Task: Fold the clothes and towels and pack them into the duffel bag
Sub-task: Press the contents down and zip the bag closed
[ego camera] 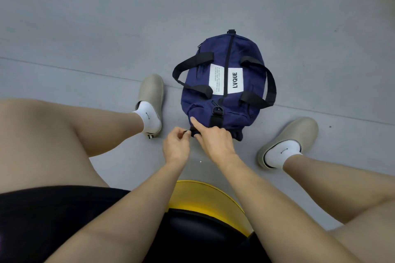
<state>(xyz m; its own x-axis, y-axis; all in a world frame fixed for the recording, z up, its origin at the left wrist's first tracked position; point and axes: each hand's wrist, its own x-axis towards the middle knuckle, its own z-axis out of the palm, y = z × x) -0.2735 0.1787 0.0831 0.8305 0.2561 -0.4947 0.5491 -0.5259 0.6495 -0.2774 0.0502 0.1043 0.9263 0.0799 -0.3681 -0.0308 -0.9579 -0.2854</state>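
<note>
The bag (224,83) lies mid-floor (106,28). Its near-end pull (186,133) is pinched by the left grip (176,145); the right grip (213,137) is curled on that end, which should be kept taut while the pull is drawn.

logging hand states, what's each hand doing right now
left hand: pinching a small black pull at the duffel bag's near end
right hand: index finger straight on the duffel bag, grip cannot be told

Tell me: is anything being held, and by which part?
The left hand pinches a small black tab at the near end of the duffel bag; the right hand rests there, grip unclear.
</note>
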